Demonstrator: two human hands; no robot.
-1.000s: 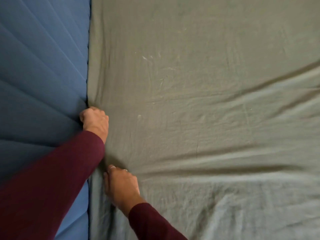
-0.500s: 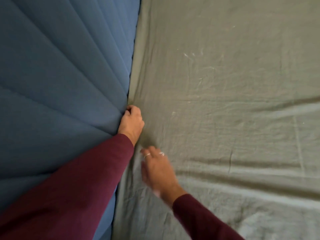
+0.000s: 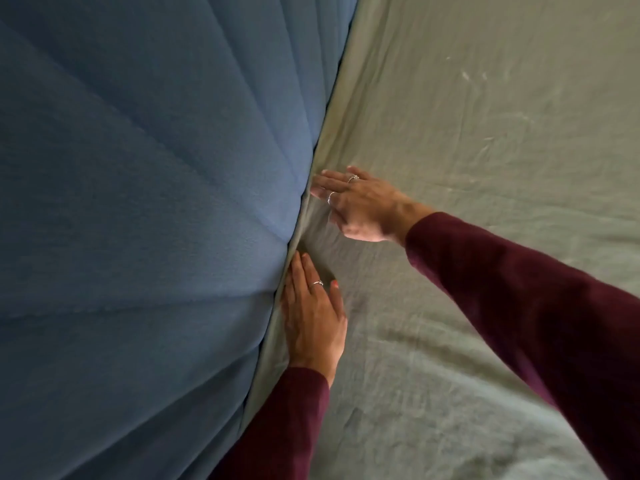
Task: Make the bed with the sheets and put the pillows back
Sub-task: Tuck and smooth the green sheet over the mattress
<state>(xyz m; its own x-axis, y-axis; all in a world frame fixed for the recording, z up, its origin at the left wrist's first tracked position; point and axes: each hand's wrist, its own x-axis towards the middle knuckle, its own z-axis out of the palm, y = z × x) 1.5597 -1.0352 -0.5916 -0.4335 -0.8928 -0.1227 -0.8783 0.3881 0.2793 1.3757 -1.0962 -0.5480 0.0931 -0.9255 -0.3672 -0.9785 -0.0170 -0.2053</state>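
Close to the person, the grey-green sheet [image 3: 467,306] lies rumpled over the bed, soft folds running across the near part and slacker cloth bunched at the near right corner of the view. The left hand [image 3: 313,320] lies flat along the sheet's edge, right where that edge meets the padded blue headboard [image 3: 138,202]; its fingers are straight and pressing the cloth toward the seam, the grip released and holding nothing. Just beyond it the right hand [image 3: 360,206] reaches across in a dark red sleeve [image 3: 519,289], its fingers also stretched out, the tips at the same seam; it is somewhat blurred, but it looks flat on the cloth, not clenched on anything. Between the two hands the sheet dips into a small dark pocket against the headboard, so I judge this stretch is being tucked down behind the mattress and is not yet settled. Farther along, the edge already runs snug beside the headboard up to the far end, and the far part of the sheet looks flatter, with only faint creases. So the bottom sheet seems largely on; smoothing the near wrinkles is left. No pillows or further sheets are in view, so that part appears undone. The headboard's bulging padding crowds the seam and leaves little room for fingers.
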